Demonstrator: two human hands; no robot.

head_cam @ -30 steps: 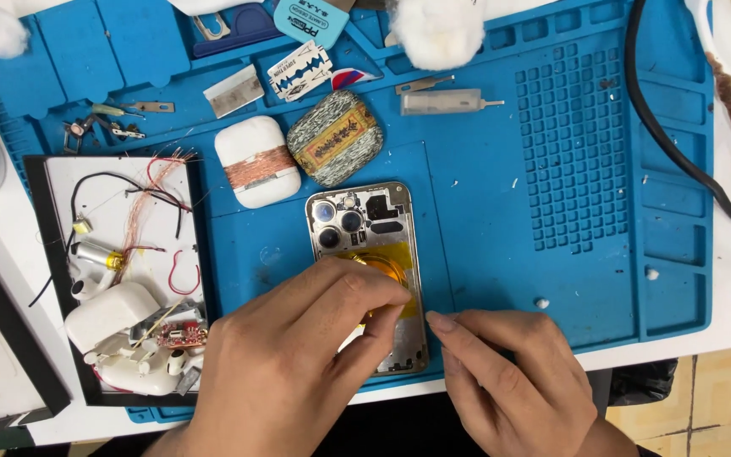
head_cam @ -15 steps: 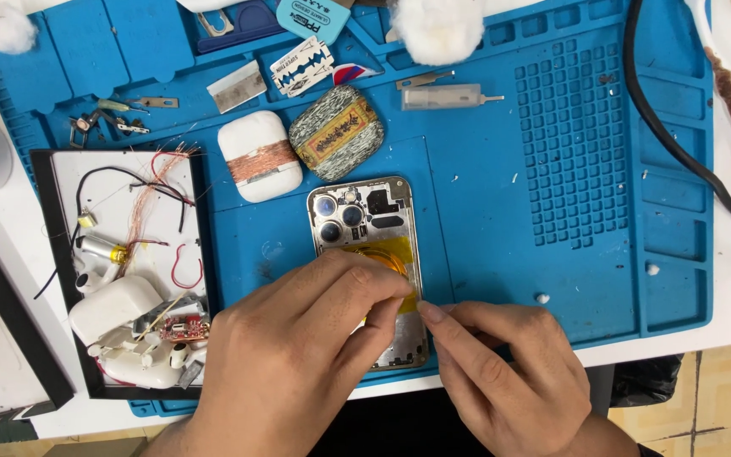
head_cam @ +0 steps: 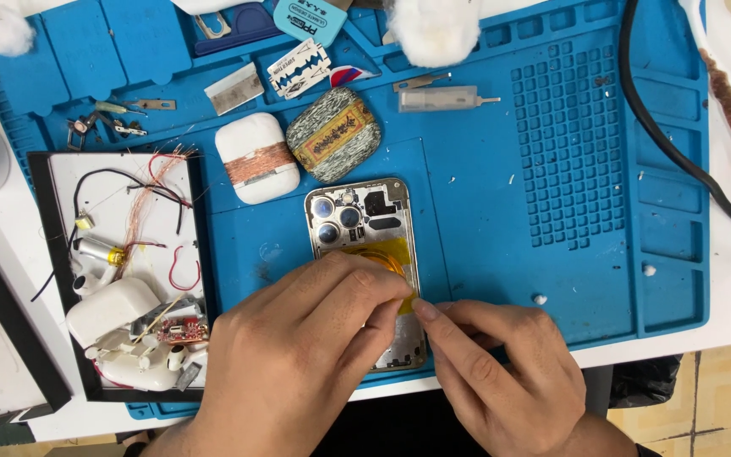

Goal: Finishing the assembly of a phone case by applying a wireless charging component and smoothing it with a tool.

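Observation:
A phone back housing (head_cam: pixel 364 213) lies face-open on the blue work mat (head_cam: pixel 501 254), camera rings toward the far end. Yellow tape (head_cam: pixel 387 251) covers its middle. My left hand (head_cam: pixel 298 364) lies over the lower half of the housing and holds it down, fingertips on the tape at the right edge. My right hand (head_cam: pixel 501 372) comes in from the lower right. Its forefinger and thumb pinch the tape's edge right beside the left fingertips. The lower part of the housing is hidden under my hands.
A white earbud case wrapped in copper wire (head_cam: pixel 255 159) and a patterned case (head_cam: pixel 334 135) sit just beyond the phone. A black-rimmed tray (head_cam: pixel 44 279) with wires and white parts is at the left. Razor blades (head_cam: pixel 298 69), cotton (head_cam: pixel 433 30) and a black cable (head_cam: pixel 678 152) lie further off.
My right fingertips have crept slightly up and left along the phone's right edge toward the left fingertips. The left hand has stayed on the housing.

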